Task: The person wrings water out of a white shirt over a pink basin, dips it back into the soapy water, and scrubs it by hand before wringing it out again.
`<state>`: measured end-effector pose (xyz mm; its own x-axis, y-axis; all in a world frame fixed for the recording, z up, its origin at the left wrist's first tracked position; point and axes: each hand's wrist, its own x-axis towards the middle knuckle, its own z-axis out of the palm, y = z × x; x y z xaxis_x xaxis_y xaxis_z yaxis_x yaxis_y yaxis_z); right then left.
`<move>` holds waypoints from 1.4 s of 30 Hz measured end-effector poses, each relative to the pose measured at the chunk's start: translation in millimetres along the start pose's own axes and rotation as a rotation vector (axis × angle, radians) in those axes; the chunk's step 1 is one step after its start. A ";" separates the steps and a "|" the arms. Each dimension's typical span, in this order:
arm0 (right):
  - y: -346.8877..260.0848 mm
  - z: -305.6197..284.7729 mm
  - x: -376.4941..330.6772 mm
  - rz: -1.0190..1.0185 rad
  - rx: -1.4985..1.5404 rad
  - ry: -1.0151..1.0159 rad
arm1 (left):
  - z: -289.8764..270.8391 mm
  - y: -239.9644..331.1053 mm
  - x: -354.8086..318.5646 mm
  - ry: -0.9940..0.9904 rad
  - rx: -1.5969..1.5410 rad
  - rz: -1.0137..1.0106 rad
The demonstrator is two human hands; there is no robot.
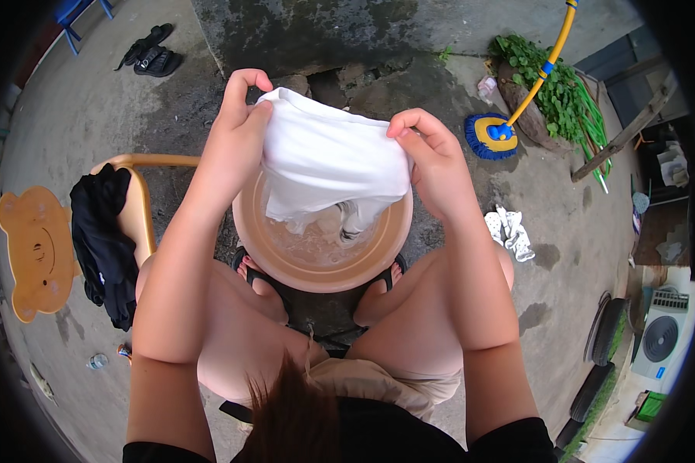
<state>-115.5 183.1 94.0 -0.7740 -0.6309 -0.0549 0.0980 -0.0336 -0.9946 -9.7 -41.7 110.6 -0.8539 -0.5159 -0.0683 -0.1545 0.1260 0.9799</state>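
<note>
A wet white garment (328, 158) hangs stretched between both my hands above a round tan basin (324, 274) of soapy water on the ground between my feet. My left hand (235, 131) pinches the garment's upper left edge. My right hand (432, 154) grips its upper right edge. The cloth's lower end trails down into the water.
A wooden chair (135, 204) with dark clothes (104, 243) draped on it stands at my left, beside a bear-shaped wooden stool (35, 251). A yellow-handled mop (496, 133), a white rag (510, 231), green plants (560, 92) and black sandals (150, 52) lie on the wet concrete.
</note>
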 end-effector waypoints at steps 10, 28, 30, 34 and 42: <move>-14.7 -6.7 -6.4 0.106 0.177 -0.167 | 4.1 -5.1 -24.7 -0.662 0.223 0.198; 2.4 -7.7 -1.0 0.059 -0.456 -0.177 | -20.6 -6.1 8.0 -0.421 0.347 0.087; 0.9 -0.6 0.5 0.056 -0.043 -0.136 | -13.2 -9.0 6.7 -0.401 0.086 0.072; 0.2 18.0 3.8 0.054 0.178 -0.066 | 15.8 -4.7 -2.8 -0.267 -0.191 0.037; 16.3 80.6 -9.9 -0.588 -0.659 0.085 | 52.5 -17.1 -1.9 -0.149 -0.677 -0.224</move>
<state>-55.8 126.4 85.4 -0.6324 -0.5912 0.5005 -0.6897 0.1356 -0.7113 -31.5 1.7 84.1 -0.9038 -0.3412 -0.2582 -0.0332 -0.5456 0.8374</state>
